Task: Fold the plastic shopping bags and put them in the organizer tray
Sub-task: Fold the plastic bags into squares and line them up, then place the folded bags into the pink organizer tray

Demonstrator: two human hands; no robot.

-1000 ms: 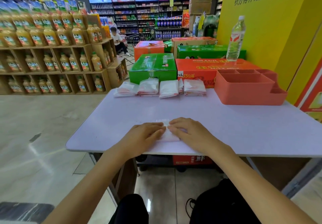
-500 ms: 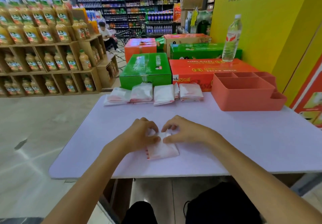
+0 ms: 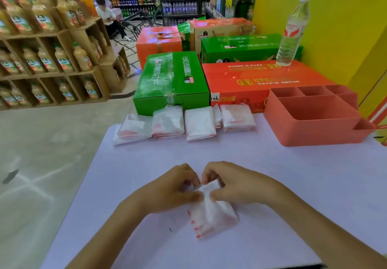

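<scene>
The folded bag (image 3: 211,210) has come up off the flat since half a second ago, its far edge now lifted between both hands. On the pale table (image 3: 293,185), the coral organizer tray (image 3: 314,130) sits far right, well apart. 4 folded bags (image 3: 184,122) line the far edge. Left hand (image 3: 167,191) and right hand (image 3: 240,187) each pinch the bag's top edge, fingers curled; its lower part trails toward the camera

White table (image 3: 293,185): left hand (image 3: 167,191) and right hand (image 3: 236,187) pinch a folded plastic bag (image 3: 211,212). Far edge: row of folded bags (image 3: 184,123); salmon organizer tray (image 3: 314,120). Behind: green carton (image 3: 171,82), orange carton (image 3: 251,80) bearing a water bottle (image 3: 293,32).
</scene>
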